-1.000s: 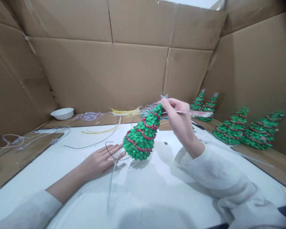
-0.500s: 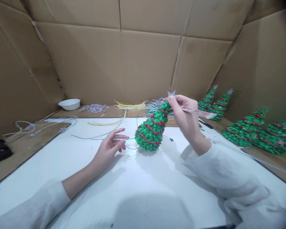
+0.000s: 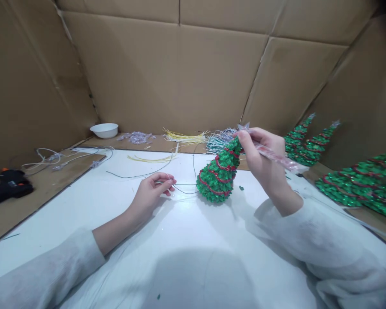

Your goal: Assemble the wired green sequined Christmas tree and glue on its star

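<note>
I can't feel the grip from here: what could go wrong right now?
The tree leans, held only at its tip by the right hand, so it might tip or slide. The wire pinched in the left hand runs to the tree's base; a tug could drag it.

You get soft, even light from above and slightly behind you: your own head and shoulders throw a broad grey shadow on the white table (image 3: 83,223), well on your side of the pinch of your right hand (image 3: 260,156). Fainter shadows lie under both forearms and just beside the green tree (image 3: 218,178) below that grip. The white surface is bright but not blown out; no hard glare. Focus is fair around the grip and softens outward. The wide lens bends the cardboard walls (image 3: 167,73), and the far corners darken, most of all up and to the right of the grip.
</note>
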`<state>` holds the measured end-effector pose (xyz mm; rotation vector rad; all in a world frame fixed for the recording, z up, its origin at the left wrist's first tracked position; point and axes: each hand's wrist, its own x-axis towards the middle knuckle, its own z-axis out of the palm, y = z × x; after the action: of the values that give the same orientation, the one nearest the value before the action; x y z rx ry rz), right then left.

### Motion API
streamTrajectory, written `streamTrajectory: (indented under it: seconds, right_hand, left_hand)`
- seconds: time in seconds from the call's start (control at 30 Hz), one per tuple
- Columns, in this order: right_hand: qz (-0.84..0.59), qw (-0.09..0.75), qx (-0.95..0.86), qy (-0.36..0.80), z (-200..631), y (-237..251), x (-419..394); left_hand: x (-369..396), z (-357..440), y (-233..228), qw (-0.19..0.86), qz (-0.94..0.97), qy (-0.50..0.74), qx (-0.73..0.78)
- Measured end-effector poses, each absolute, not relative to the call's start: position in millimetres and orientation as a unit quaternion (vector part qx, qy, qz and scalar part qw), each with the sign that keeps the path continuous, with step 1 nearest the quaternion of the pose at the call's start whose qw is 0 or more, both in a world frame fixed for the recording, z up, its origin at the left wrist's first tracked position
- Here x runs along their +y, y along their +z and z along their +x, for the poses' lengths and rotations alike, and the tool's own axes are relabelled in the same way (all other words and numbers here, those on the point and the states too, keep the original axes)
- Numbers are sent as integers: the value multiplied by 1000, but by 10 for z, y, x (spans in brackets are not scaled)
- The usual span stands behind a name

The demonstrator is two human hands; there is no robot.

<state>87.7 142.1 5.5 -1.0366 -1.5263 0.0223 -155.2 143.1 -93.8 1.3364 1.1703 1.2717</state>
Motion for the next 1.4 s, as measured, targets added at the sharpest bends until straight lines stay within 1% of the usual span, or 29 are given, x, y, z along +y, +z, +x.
streamTrajectory:
  seconds: [0.2, 0.33, 0.6, 0.8, 0.97, 1.1, 1.23, 1.4]
  right_hand:
    - [-462, 574, -674, -53, 891, 34, 1445]
    - [-466, 552, -685, -87, 880, 11, 1447]
    - [-467, 531, -696, -124, 880, -48, 1477]
    - [-464, 520, -706, -129, 879, -83, 1514]
    - [-465, 516, -707, -134, 866, -86, 1498]
    - [-469, 510, -708, -134, 853, -77, 1482]
    - [-468, 506, -712, -133, 847, -76, 1492]
    - [-472, 505, -709, -140, 847, -96, 1533]
  left_hand:
    - [1426, -1585, -966, 473, 514, 521, 491]
    - [1449, -1609, -1000, 453, 504, 516, 525]
    - [1517, -1701, -1042, 335, 550, 477, 598]
    - [1540, -1793, -1011, 240, 619, 415, 622]
    - [1557, -1859, -960, 189, 683, 360, 607]
    - [1553, -1860, -900, 163, 726, 340, 575]
    - [1550, -1876, -895, 173, 738, 335, 560]
    - [1588, -1947, -920, 258, 733, 303, 551]
